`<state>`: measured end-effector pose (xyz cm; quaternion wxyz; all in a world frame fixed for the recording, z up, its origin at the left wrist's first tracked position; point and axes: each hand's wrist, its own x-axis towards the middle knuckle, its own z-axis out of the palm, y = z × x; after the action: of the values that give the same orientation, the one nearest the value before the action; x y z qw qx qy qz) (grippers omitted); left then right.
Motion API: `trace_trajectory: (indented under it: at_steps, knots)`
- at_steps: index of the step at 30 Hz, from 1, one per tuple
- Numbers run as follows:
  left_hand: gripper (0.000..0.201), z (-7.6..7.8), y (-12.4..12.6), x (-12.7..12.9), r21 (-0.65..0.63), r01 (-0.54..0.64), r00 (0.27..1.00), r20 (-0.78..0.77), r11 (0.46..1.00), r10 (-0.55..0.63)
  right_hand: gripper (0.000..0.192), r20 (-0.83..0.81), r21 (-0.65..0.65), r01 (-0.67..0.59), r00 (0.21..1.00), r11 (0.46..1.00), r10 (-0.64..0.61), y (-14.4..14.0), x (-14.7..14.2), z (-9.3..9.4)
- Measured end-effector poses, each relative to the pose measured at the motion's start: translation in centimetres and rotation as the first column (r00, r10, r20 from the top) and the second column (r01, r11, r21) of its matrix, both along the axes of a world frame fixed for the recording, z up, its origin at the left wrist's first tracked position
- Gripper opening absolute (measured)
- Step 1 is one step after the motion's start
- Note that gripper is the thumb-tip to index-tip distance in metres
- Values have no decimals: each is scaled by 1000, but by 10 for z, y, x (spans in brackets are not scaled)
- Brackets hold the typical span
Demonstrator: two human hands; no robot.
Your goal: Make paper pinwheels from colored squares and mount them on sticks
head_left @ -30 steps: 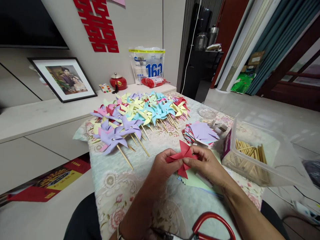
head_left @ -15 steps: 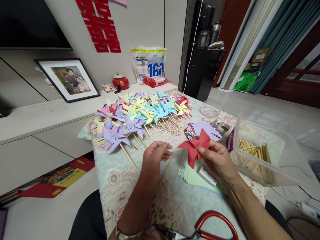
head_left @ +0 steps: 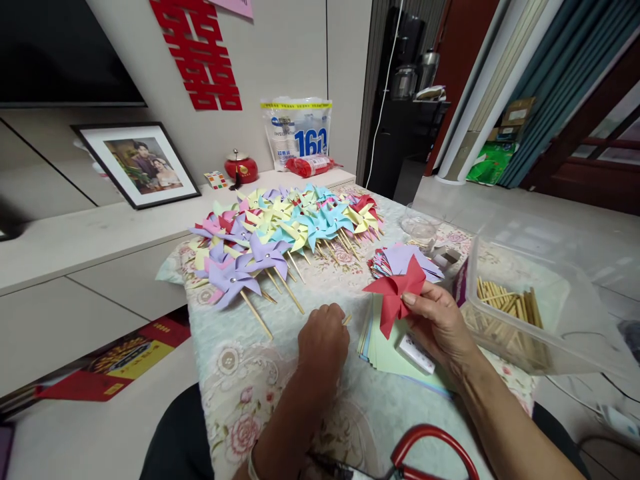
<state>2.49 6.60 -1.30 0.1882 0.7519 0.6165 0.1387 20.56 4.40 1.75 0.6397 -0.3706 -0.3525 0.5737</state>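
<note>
A red paper pinwheel (head_left: 397, 295) is pinched in a person's right hand (head_left: 440, 323), held up in front of a lilac paper stack (head_left: 407, 257) and over a fan of pale green sheets (head_left: 385, 350) on a table. The thumb presses flat near the pinwheel's center, its nail toward the camera, with the fingers closed behind the paper. The piece is a solid, matte red, its surface broken by folds that curve in toward the middle. Three pointed blades show, one rising at upper right, one reaching left, one hanging down; the side nearest the palm is covered by the hand.

The left hand (head_left: 325, 340) rests knuckles up, low over the floral tablecloth (head_left: 240, 393), its fingers curled under and out of sight. The tip of a wooden stick (head_left: 347, 319) pokes out beside it; whether the fingers grip the stick cannot be told.

Behind, pastel and red pinwheels (head_left: 285, 220) on sticks lie massed across the table. A clear plastic bin (head_left: 545, 343) of short sticks stands at right, and a red-handled tool (head_left: 435, 433) lies in front.
</note>
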Motion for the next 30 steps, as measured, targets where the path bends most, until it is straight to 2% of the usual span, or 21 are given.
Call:
trace_trajectory:
  at_steps: [2, 3, 4, 5, 7, 8, 10, 14, 18, 21, 26, 30]
  knots:
    - [23, 0, 3, -1, -3, -27, 971, 238, 1000, 27, 16, 55, 28, 3, 998, 1000, -5, -2, -1, -1]
    - [21, 1, 4, -1, -49, -33, 906, 421, 998, 51, 16, 104, 54, 5, 995, 999, -11, -4, -1, -2]
    - [18, 2, 5, -1, -130, -20, 788, 608, 991, 96, 15, 172, 89, -1, 985, 996, -15, -5, -1, -2]
    - [15, 3, 6, -1, -225, 14, 628, 760, 974, 167, 14, 258, 131, -17, 966, 991, -18, -6, -1, -2]
    - [23, 8, 6, 0, -383, 108, 309, 890, 917, 336, 10, 445, 240, -76, 895, 968, -41, -9, -2, 0]
    - [29, 10, 6, 0, -423, 147, 203, 897, 894, 391, 8, 533, 294, -116, 844, 949, -62, -10, -3, 2]
    - [37, 14, 4, 0, -433, 195, 99, 902, 880, 421, 6, 664, 396, -197, 736, 897, -132, -12, -5, 7]
    - [34, 17, 0, -1, -364, 292, 49, 929, 884, 366, 10, 749, 571, -291, 567, 768, -342, -15, -11, 15]
    - [27, 20, -3, 0, -336, 320, 25, 938, 886, 347, 18, 712, 686, -307, 468, 659, -523, -16, -13, 17]
    - [22, 22, -5, 1, -309, 330, 41, 949, 892, 313, 23, 669, 743, -317, 398, 590, -628, -17, -12, 19]
    - [14, 24, -7, 3, -206, 313, 69, 978, 927, 195, 28, 619, 783, -311, 299, 539, -726, -21, -10, 22]
    - [13, 24, -7, 4, -147, 368, 39, 989, 918, 143, 30, 600, 797, -293, 285, 528, -748, -23, -9, 22]
